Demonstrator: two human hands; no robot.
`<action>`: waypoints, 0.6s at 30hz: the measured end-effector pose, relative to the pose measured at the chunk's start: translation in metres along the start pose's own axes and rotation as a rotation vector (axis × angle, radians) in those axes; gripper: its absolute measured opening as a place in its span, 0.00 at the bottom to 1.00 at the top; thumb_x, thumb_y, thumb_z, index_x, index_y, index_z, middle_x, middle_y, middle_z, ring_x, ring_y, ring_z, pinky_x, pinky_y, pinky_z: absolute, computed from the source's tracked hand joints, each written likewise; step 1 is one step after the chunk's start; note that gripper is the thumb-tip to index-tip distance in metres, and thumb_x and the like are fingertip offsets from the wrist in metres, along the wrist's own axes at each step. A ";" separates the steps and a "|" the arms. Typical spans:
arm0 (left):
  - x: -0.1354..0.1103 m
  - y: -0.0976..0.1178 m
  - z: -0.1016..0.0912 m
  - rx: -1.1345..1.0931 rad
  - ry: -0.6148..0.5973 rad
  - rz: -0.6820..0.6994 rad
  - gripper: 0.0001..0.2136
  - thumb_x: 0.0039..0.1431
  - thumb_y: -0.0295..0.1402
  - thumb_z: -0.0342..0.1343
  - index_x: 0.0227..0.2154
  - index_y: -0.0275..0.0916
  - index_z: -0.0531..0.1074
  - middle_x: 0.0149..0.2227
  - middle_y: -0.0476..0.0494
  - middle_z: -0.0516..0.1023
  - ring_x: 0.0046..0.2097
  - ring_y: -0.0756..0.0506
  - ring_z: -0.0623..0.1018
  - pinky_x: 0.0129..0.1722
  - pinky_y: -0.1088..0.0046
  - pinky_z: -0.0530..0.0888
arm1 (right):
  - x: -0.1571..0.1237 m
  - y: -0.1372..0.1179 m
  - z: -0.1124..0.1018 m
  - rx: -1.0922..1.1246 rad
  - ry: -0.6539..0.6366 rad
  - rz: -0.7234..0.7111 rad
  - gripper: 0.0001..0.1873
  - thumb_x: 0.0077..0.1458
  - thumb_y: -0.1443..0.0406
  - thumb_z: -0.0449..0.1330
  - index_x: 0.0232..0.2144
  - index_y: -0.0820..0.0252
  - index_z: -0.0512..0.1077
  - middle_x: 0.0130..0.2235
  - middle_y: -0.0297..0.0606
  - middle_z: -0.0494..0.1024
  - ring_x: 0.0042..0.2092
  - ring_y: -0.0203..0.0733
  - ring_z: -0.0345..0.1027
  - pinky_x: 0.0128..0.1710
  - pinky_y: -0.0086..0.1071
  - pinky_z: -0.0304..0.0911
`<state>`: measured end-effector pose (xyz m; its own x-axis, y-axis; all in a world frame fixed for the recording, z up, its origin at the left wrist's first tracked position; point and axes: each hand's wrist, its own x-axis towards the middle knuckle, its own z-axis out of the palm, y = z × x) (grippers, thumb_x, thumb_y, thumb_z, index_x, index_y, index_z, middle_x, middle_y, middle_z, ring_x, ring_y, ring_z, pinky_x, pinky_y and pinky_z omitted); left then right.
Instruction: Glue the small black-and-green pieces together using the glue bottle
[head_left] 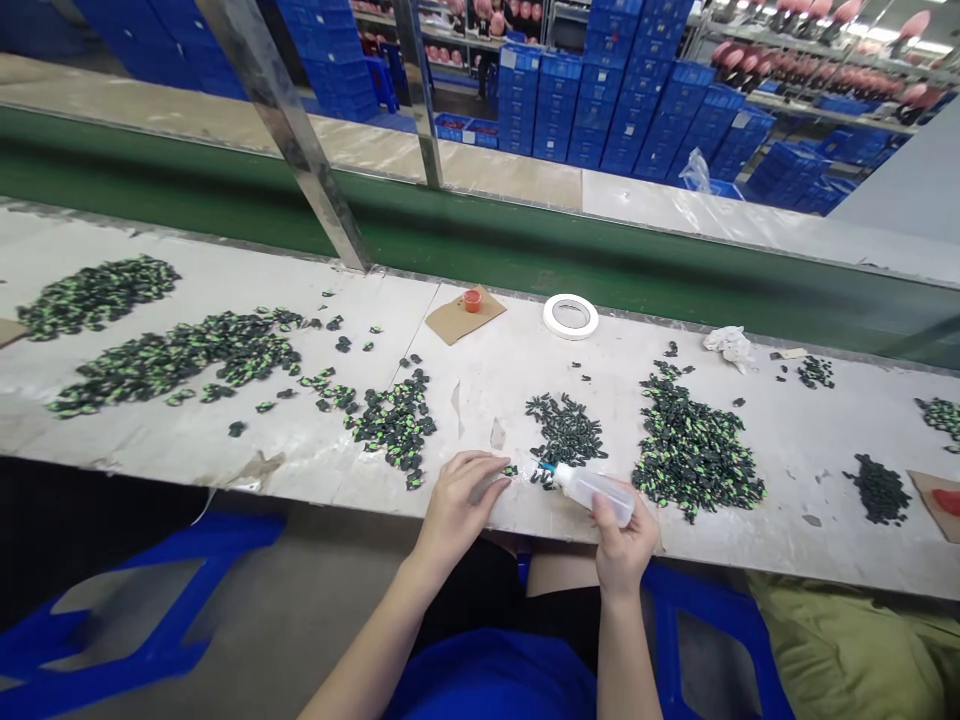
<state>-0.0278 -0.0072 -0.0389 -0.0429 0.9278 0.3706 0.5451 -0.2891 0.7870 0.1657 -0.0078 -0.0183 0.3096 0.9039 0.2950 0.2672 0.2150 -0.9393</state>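
Note:
Between the thumb and fingers of my left hand (459,500) is a small black-and-green part (511,470), held just above the table edge. My right hand (626,530) grips a translucent squeeze bottle (592,492), tilted so its thin blue tip points left toward that part. Tip and part are a short gap apart. Several tiny black pieces lie under the tip, in front of a pile of small black pieces (566,430). Left of my hands is a pile of black-and-green parts (394,415); a bigger such pile (697,445) lies to the right.
A white tape roll (570,317) and a piece of cardboard (465,325) with a small red cup (472,300) lie toward the back. Crumpled white tissue (729,347) is at right. Beyond runs a green conveyor belt (480,240), with a metal post (300,150) at left.

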 end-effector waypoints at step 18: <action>0.001 0.003 0.004 0.021 0.045 -0.046 0.05 0.58 0.30 0.59 0.36 0.43 0.78 0.36 0.46 0.82 0.40 0.44 0.80 0.44 0.63 0.72 | -0.001 -0.006 0.014 -0.280 -0.098 -0.191 0.14 0.54 0.60 0.62 0.21 0.62 0.72 0.17 0.30 0.68 0.18 0.32 0.59 0.18 0.26 0.56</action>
<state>-0.0230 -0.0058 -0.0384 -0.1057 0.9284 0.3562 0.5594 -0.2407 0.7932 0.1507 -0.0044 -0.0154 0.1442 0.8914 0.4298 0.5556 0.2864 -0.7805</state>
